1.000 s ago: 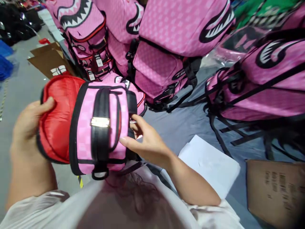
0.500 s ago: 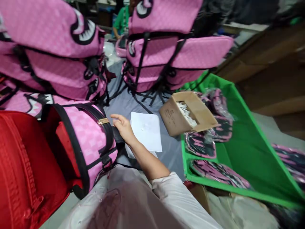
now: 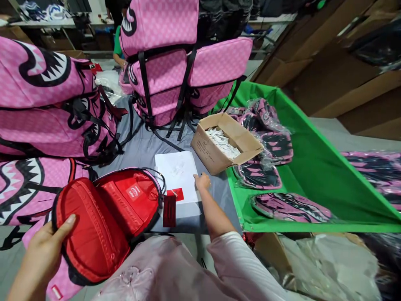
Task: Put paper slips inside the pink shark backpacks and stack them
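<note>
An open backpack [image 3: 114, 209] with a red lining lies in front of me at the left, and its inside faces up. My left hand [image 3: 46, 246] grips the edge of its folded-back front panel, thumb over the red lining. A dark red hang tag [image 3: 169, 211] hangs by the bag's right rim. Beside the bag, white sheets of paper [image 3: 178, 167] lie on the grey cloth, with a small red card [image 3: 179, 194] on them. My right hand [image 3: 203, 182] is at the right edge of the sheets, its fingers closed there in a pinch.
An open cardboard box [image 3: 206, 154] of small white pieces stands right of the paper. Beyond it is a green fabric bin [image 3: 313, 175] with plastic-wrapped pink and black items. Stacked pink backpacks [image 3: 166, 71] stand behind and at the left. A person's green sleeve [image 3: 117, 44] shows at the back.
My right hand has left the bag's top handle and moved right to the paper. The bag has turned, showing its red inside. My left hand has come into view holding its panel.
</note>
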Demonstrator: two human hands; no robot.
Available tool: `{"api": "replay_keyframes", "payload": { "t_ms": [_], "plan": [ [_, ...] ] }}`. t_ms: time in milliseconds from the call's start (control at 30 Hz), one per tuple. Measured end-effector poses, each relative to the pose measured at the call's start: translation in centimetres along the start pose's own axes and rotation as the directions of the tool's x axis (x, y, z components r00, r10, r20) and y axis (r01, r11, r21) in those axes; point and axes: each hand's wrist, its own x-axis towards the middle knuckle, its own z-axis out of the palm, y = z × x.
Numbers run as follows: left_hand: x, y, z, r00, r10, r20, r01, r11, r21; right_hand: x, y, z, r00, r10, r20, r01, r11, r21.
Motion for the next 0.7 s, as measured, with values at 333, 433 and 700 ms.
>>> {"api": "replay_keyframes", "payload": {
  "t_ms": [333,433,700],
  "plan": [
    [-1.8,-1.5,0.1,0.985,-0.171,-0.026,0.164,0.968,-0.190,2.1,-1.3,0.7,0.973,-0.230,0.007,0.226,0.948,-0.224],
    [-1.6,-1.9,0.4,0.990,-0.133,-0.048,0.122,0.974,-0.189,0.9,-1.6,0.3,0.900,-0.435,-0.027,0.408,0.864,-0.296],
    [-1.5,-1.8,0.9,0.995,-0.087,-0.040,0.076,0.975,-0.208,-0.3,-4.1,-2.1,0.888,-0.461,0.006,0.431,0.826,-0.363]
  ]
}}
